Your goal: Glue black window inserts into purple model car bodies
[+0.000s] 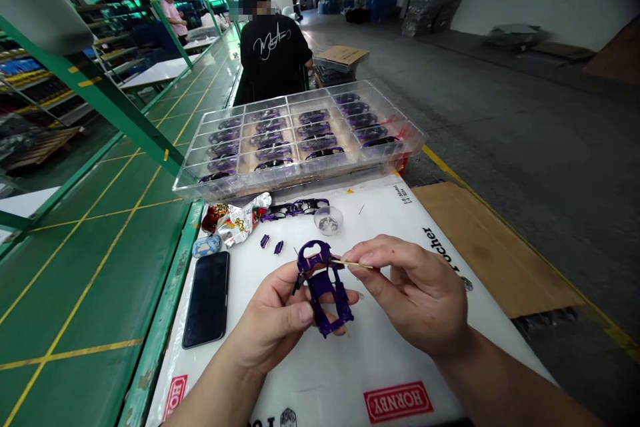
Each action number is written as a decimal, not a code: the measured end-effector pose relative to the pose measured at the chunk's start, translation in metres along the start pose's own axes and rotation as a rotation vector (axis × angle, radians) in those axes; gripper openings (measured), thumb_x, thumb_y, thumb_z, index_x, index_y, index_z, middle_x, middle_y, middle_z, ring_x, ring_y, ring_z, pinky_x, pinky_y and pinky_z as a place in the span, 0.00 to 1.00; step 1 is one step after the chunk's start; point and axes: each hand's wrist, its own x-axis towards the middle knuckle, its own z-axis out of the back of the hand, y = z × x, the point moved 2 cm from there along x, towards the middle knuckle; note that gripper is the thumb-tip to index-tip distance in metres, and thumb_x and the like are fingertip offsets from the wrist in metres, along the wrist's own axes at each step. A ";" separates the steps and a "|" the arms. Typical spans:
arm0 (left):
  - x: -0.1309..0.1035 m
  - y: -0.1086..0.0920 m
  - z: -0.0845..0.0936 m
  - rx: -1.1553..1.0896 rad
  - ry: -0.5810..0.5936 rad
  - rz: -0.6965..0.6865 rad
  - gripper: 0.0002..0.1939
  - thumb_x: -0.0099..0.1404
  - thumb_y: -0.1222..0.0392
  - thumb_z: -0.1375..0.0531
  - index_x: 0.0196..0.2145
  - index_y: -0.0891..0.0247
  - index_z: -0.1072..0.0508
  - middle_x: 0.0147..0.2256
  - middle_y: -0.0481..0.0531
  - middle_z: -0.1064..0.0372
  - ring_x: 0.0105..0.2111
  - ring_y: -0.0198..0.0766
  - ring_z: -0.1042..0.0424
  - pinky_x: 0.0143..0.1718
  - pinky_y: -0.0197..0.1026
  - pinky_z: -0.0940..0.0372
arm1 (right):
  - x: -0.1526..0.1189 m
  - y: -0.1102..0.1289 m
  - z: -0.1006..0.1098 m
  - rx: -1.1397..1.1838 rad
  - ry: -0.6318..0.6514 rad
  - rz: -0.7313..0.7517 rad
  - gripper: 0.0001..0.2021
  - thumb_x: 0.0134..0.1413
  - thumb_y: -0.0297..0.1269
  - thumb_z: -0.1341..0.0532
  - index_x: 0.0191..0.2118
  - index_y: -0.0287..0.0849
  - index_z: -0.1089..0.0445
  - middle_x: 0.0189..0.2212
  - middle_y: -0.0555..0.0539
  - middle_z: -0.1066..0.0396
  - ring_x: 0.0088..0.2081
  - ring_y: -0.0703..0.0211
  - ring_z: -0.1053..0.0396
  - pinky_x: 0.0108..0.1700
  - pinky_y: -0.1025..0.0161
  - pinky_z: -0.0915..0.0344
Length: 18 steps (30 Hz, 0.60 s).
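My left hand (280,313) holds a purple plastic frame part (323,287) with openings in it, thumb on its near side and fingers behind it. My right hand (415,287) pinches a thin wooden stick (357,264), whose far end meets the upper right edge of the purple part. Beyond the hands, two small purple pieces (271,243) lie on the white sheet. A small clear dish (329,221) with tiny bits in it stands behind them, beside a row of purple and black parts (295,209).
A clear compartment tray (300,177) with several purple parts stands at the back. To the left are a phone (207,299), a foil wrapper (245,219) and a green bench (95,267). A person in black (275,57) sits beyond the tray.
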 end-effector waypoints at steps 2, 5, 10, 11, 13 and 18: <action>0.000 0.000 0.000 0.000 0.005 0.001 0.24 0.74 0.63 0.24 0.64 0.56 0.16 0.57 0.61 0.12 0.61 0.56 0.13 0.51 0.46 0.14 | -0.001 0.000 0.001 -0.016 -0.008 0.014 0.20 0.67 0.16 0.27 0.55 0.50 0.20 0.49 0.49 0.12 0.49 0.54 0.13 0.40 0.63 0.18; 0.000 0.000 0.001 0.004 -0.001 0.010 0.24 0.73 0.63 0.23 0.64 0.57 0.16 0.56 0.63 0.12 0.60 0.56 0.13 0.50 0.46 0.14 | -0.002 0.000 0.002 -0.033 -0.014 0.020 0.21 0.66 0.16 0.27 0.55 0.50 0.20 0.49 0.48 0.12 0.49 0.53 0.13 0.39 0.63 0.17; -0.001 0.000 0.001 0.002 -0.005 0.004 0.23 0.74 0.63 0.24 0.64 0.56 0.16 0.57 0.61 0.12 0.61 0.57 0.13 0.50 0.46 0.14 | -0.003 0.001 0.002 -0.008 -0.017 0.011 0.21 0.66 0.16 0.27 0.55 0.50 0.19 0.48 0.49 0.12 0.49 0.52 0.12 0.43 0.60 0.16; -0.001 0.000 0.001 0.000 -0.003 0.002 0.23 0.74 0.63 0.24 0.64 0.55 0.16 0.57 0.61 0.12 0.61 0.57 0.13 0.50 0.47 0.14 | -0.003 0.001 0.002 -0.007 -0.017 0.015 0.21 0.66 0.16 0.27 0.54 0.50 0.19 0.48 0.49 0.12 0.48 0.52 0.12 0.43 0.60 0.16; -0.001 0.000 0.001 0.001 -0.005 0.002 0.24 0.73 0.63 0.24 0.65 0.56 0.16 0.57 0.61 0.12 0.61 0.57 0.13 0.51 0.47 0.14 | -0.002 0.001 0.001 -0.012 -0.010 0.021 0.20 0.67 0.16 0.27 0.54 0.50 0.20 0.48 0.49 0.12 0.48 0.53 0.13 0.42 0.61 0.17; 0.000 0.000 0.002 0.011 -0.029 0.007 0.25 0.73 0.62 0.23 0.65 0.57 0.17 0.56 0.62 0.12 0.61 0.58 0.13 0.51 0.46 0.14 | 0.000 0.003 0.000 -0.033 0.002 0.028 0.19 0.68 0.17 0.27 0.54 0.49 0.20 0.49 0.49 0.12 0.46 0.57 0.13 0.40 0.64 0.17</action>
